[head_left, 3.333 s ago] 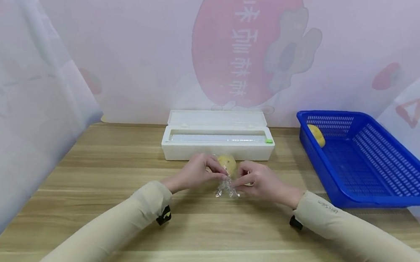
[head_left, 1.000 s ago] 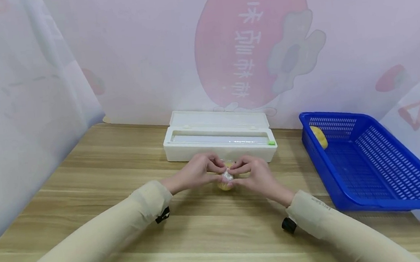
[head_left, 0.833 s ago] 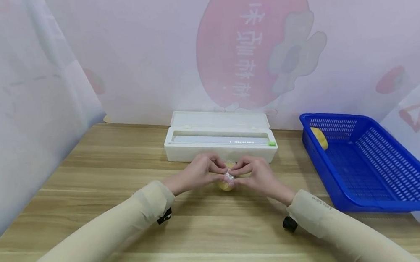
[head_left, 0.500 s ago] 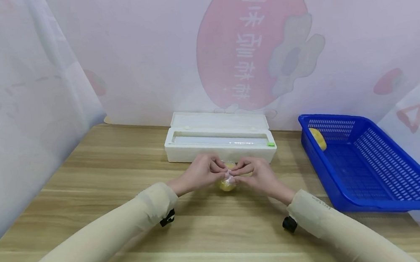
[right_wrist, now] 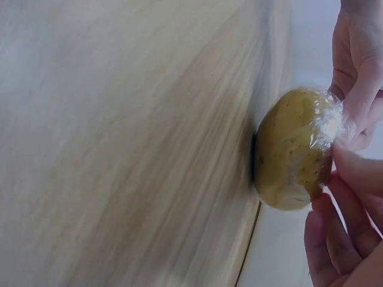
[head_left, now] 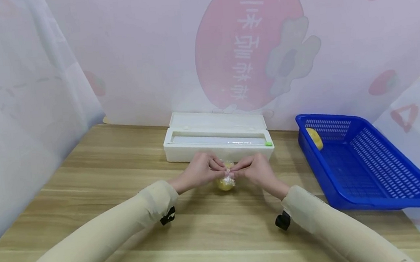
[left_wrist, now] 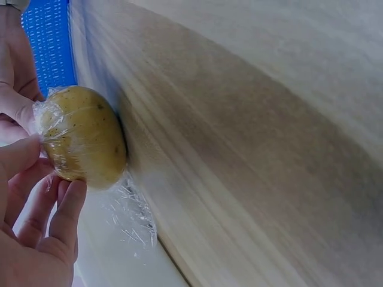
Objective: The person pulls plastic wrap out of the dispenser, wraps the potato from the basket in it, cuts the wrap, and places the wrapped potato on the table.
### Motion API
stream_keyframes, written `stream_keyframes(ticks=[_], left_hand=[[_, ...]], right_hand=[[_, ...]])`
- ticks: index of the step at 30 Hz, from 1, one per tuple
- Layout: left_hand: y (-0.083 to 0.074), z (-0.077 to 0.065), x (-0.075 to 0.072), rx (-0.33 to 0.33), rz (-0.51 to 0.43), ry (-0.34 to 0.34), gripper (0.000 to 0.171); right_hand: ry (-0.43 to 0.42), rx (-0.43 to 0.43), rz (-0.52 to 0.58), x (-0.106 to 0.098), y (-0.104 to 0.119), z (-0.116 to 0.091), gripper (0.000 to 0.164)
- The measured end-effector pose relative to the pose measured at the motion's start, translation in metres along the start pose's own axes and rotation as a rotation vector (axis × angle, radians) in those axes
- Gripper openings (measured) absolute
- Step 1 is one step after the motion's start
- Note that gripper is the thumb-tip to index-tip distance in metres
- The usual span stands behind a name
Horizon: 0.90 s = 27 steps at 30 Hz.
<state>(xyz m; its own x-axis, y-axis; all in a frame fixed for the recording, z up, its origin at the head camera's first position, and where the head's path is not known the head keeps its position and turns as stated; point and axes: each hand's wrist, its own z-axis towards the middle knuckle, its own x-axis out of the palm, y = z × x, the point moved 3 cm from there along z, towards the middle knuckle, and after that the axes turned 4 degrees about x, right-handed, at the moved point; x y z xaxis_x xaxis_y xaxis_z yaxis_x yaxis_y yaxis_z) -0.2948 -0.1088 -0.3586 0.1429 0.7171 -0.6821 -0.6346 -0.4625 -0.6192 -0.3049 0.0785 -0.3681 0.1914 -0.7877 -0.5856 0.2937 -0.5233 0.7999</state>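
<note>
A yellow potato [left_wrist: 99, 134] wrapped in clear cling film [right_wrist: 326, 122] rests on the wooden table between both hands. My left hand [head_left: 202, 170] pinches the bunched film on top of it from the left, thumb and fingers at the gathers. From the other side my right hand [head_left: 257, 170] pinches the same bunch, the fingertips of both hands almost meeting. In the left wrist view, a loose crinkled film edge [left_wrist: 134, 215] sticks out past the potato on its far side. The fingers cover part of the potato's top in the head view.
Just behind the hands stands a white cling film box [head_left: 217, 150], its lid up, a roll [head_left: 214, 139] inside and a green slider [head_left: 268, 144] at its right end. A blue basket [head_left: 373, 206] on the right holds another yellow potato [head_left: 315, 138].
Earlier the gathered film ends pointed toward the person in front of the potato. Now the bunch lies on top of the potato, and the fingertips have drawn closer together over it.
</note>
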Motion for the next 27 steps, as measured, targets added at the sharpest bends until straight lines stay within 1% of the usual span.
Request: stream_keyframes(ticks=[3,7,9,10,12,15,17,19,22,25,27], left_hand=[[0.0014,-0.0003,-0.0022,0.001,0.024,0.014,0.010],[0.0037,0.0000,-0.0052,0.006,0.040,0.043,0.014],[0.0044,0.0000,-0.0064,0.010,0.029,0.061,0.018],[0.0048,0.0002,-0.0070,0.003,0.033,0.065,0.021],[0.0050,0.0003,-0.0077,0.008,0.048,0.077,0.024],[0.0050,0.0001,-0.0072,0.026,0.071,0.109,0.026],[0.0041,-0.0002,-0.0060,0.049,0.076,0.141,0.023],[0.0032,-0.0013,-0.0048,0.054,0.061,0.174,0.020],[0.0025,-0.0040,-0.0043,0.040,0.053,0.201,0.018],[0.0025,-0.0058,-0.0045,0.036,0.045,0.206,0.021],[0.0032,-0.0063,-0.0051,0.020,0.028,0.199,0.027]], right_hand=[[-0.018,0.010,0.007,0.0011,0.0007,0.0008,0.009],[-0.033,-0.010,0.035,0.0013,-0.0007,0.0011,0.009],[-0.028,-0.015,0.064,0.0007,-0.0025,0.0007,0.009],[-0.020,-0.018,0.081,0.0003,-0.0036,0.0005,0.010],[-0.003,-0.032,0.099,-0.0006,-0.0047,-0.0002,0.011],[0.022,-0.083,0.085,-0.0008,-0.0050,-0.0003,0.014],[0.030,-0.125,0.043,-0.0008,-0.0038,-0.0004,0.016],[0.040,-0.152,0.004,-0.0006,-0.0026,-0.0003,0.017],[0.057,-0.153,-0.031,0.0001,-0.0010,-0.0002,0.017],[0.075,-0.143,-0.021,0.0006,-0.0006,0.0009,0.017],[0.086,-0.144,-0.006,0.0007,-0.0004,0.0013,0.018]])
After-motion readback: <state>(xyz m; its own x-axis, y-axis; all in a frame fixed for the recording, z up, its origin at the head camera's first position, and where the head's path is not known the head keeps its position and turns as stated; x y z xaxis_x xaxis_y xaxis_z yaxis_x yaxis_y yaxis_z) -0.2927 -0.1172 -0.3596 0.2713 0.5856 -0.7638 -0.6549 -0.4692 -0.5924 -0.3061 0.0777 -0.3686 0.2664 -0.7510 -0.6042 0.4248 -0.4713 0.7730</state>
